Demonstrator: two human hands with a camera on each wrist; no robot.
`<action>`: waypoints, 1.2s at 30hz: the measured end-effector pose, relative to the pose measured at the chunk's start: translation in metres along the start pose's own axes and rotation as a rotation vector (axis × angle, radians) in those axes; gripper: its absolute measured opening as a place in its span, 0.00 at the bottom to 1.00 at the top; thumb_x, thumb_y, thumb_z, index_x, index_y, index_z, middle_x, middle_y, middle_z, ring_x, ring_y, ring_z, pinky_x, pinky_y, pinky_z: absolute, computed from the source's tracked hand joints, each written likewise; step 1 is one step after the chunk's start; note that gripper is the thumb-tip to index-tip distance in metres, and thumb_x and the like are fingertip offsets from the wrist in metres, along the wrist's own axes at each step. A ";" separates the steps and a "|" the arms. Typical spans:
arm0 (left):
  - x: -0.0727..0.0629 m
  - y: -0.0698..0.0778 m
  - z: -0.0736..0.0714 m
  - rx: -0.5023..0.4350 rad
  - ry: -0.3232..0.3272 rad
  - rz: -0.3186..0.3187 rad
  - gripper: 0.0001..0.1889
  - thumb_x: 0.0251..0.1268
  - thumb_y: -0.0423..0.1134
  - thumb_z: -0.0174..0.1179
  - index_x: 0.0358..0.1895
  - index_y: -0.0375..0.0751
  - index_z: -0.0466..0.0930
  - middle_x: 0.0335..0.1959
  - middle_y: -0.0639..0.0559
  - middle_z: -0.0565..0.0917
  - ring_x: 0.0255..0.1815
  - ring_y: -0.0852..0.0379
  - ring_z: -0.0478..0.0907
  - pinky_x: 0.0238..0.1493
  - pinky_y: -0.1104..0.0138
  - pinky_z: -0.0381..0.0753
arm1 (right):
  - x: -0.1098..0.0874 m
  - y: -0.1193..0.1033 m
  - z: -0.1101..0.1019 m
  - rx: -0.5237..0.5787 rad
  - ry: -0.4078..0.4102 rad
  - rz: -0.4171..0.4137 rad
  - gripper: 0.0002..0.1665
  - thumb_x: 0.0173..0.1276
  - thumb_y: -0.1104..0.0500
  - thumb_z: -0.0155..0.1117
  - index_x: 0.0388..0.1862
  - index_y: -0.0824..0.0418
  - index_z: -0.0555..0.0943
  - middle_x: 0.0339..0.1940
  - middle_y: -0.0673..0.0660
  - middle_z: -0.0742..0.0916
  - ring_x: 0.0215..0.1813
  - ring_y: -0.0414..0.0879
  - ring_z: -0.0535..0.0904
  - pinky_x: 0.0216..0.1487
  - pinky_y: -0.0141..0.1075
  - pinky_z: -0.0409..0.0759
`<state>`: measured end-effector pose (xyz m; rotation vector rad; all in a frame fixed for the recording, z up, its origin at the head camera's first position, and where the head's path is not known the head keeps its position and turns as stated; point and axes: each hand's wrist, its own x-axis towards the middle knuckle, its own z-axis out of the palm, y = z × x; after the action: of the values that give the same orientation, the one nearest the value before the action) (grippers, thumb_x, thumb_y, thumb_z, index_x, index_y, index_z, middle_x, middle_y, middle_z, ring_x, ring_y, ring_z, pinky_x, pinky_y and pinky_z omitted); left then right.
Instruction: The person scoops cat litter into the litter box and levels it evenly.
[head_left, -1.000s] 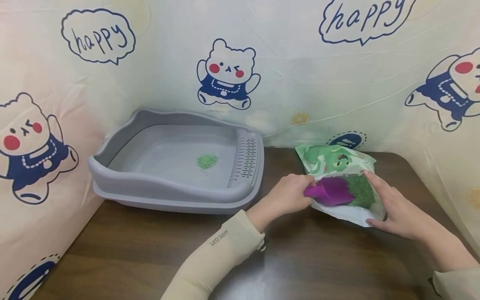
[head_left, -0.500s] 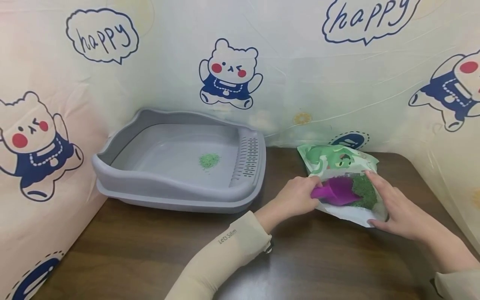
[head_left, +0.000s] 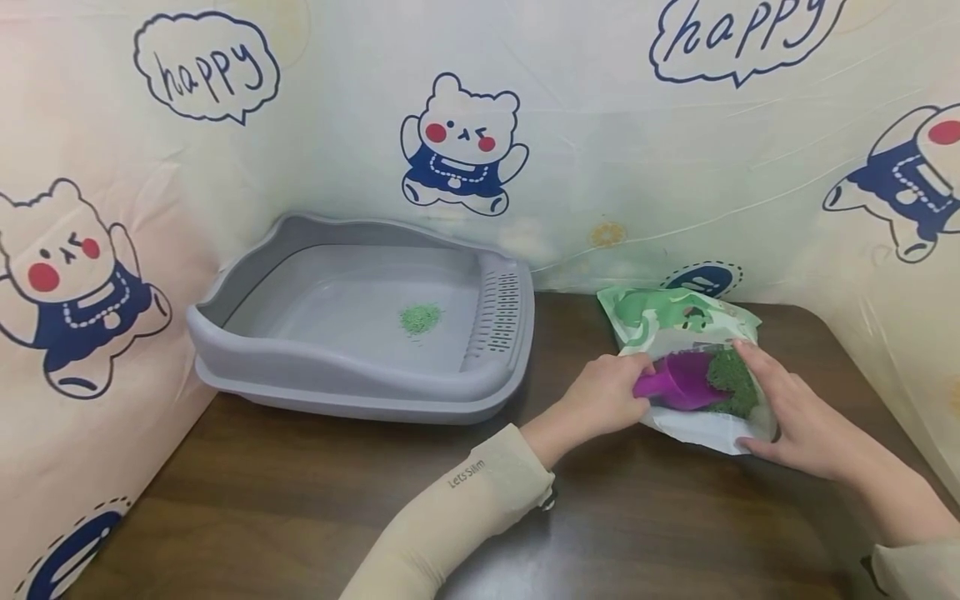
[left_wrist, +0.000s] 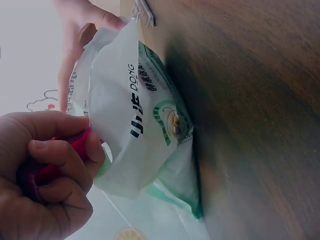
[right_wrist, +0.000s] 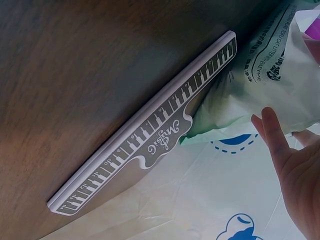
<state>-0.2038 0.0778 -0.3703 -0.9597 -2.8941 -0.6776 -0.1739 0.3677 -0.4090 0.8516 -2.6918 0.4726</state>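
Observation:
My left hand (head_left: pixel 606 396) grips the handle of a purple scoop (head_left: pixel 684 382), its fingers curled round it in the left wrist view. The scoop's blade lies in the mouth of a white and green cat litter bag (head_left: pixel 682 312). Green granules (head_left: pixel 738 379) are heaped at the blade's front edge. My right hand (head_left: pixel 806 421) steadies the bag's right side, thumb near the front rim and straight fingers spread against the far side. In the left wrist view the bag's printed front (left_wrist: pixel 132 115) hides the blade.
A grey litter box (head_left: pixel 348 400) with a slotted step stands on the left of the wooden table (head_left: pixel 315 500). A small pile of green granules (head_left: pixel 420 318) lies in it. A piano-key ruler (right_wrist: pixel 150 127) lies beside the bag. Bear-printed sheeting (head_left: pixel 600 150) surrounds the table.
The left hand has pushed the scoop a little to the right, deeper into the granules, which are now heaped up at its front. The right hand stays at the bag.

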 end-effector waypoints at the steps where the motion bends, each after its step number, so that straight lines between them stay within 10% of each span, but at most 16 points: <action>1: 0.000 0.000 0.000 0.000 0.005 -0.002 0.14 0.57 0.38 0.65 0.48 0.50 0.81 0.34 0.61 0.85 0.29 0.65 0.74 0.30 0.75 0.70 | 0.000 0.000 0.000 0.002 -0.002 0.003 0.80 0.34 0.59 0.87 0.82 0.58 0.46 0.80 0.64 0.59 0.83 0.38 0.46 0.79 0.50 0.52; 9: -0.003 0.003 0.006 -0.052 0.034 0.007 0.12 0.59 0.37 0.64 0.47 0.46 0.81 0.32 0.59 0.85 0.26 0.66 0.72 0.27 0.77 0.67 | 0.001 -0.003 -0.002 0.057 -0.047 0.029 0.78 0.39 0.60 0.85 0.82 0.57 0.43 0.82 0.65 0.55 0.83 0.41 0.43 0.68 0.72 0.55; 36: 0.000 0.004 0.011 -0.051 0.017 0.011 0.13 0.61 0.38 0.63 0.49 0.46 0.79 0.33 0.59 0.83 0.27 0.66 0.72 0.28 0.78 0.67 | 0.000 -0.004 -0.003 0.046 -0.045 0.020 0.77 0.39 0.59 0.85 0.82 0.58 0.45 0.81 0.65 0.55 0.84 0.44 0.43 0.69 0.71 0.55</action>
<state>-0.2001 0.0856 -0.3785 -0.9692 -2.8680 -0.7586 -0.1712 0.3662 -0.4057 0.8586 -2.7428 0.5272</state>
